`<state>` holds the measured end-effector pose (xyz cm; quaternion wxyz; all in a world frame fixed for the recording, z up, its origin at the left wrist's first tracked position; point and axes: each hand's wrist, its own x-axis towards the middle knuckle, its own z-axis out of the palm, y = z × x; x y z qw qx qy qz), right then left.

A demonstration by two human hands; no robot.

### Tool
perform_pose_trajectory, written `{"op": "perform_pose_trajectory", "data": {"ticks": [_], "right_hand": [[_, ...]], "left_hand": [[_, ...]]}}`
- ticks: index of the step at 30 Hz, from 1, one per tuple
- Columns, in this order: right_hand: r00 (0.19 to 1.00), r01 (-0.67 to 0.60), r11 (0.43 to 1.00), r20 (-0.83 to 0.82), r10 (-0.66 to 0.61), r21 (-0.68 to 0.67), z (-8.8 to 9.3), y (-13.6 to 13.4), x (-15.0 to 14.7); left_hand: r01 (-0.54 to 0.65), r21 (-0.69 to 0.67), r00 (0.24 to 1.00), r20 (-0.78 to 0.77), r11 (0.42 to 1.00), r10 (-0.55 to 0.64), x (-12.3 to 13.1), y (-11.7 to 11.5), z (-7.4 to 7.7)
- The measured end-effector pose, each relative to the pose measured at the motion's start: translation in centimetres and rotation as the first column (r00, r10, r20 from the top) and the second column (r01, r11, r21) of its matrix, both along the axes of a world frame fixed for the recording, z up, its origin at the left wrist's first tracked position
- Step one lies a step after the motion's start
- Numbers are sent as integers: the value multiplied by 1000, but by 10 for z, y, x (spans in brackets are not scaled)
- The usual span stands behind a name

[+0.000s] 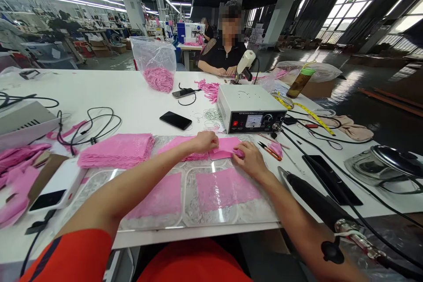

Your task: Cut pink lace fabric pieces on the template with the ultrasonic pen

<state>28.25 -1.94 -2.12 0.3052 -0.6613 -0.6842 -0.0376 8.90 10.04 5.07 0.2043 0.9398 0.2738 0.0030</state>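
My left hand (205,141) is closed in a pinch above the left edge of a small pink fabric piece (223,144); what sits between its fingertips is hidden. At that piece's right end, my right hand (250,157) has its fingers closed on the pink fabric. A low pile of pink lace pieces (194,156) lies under and beside my left hand, and a thicker lace stack (115,150) stands farther left. Nearer to me is a clear plastic sheet (185,211), with pink lace panels (226,189) showing flat in its compartments.
A white control box (253,112) stands behind my hands. On the right lie orange-handled scissors (271,151), a corded black handheld tool (313,198) and a lidded pot (385,165). A phone (175,120) lies beyond my left hand. A person (226,48) sits opposite.
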Motion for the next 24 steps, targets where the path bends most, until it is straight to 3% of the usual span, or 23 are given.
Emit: {"op": "perform_pose_trajectory", "data": {"ticks": [4,8,15,24], "right_hand": [[997,56,998,56,-58,32,-1,-5,11],[996,11,999,90,-14,35,3,-32,15],[915,-300,947,316,250,119,5,-99,2],[909,-347,934,280,310,91,2,-126,-2]], "left_hand": [[21,-32,999,34,999,-20,-5,-4,11],[70,-104,995,74,992,-63,-25,-23,14],[187,-212,980,108,959,-167,-63,-77,-2],[230,-206,971,112,951,-211,-72,-102,-12]]}}
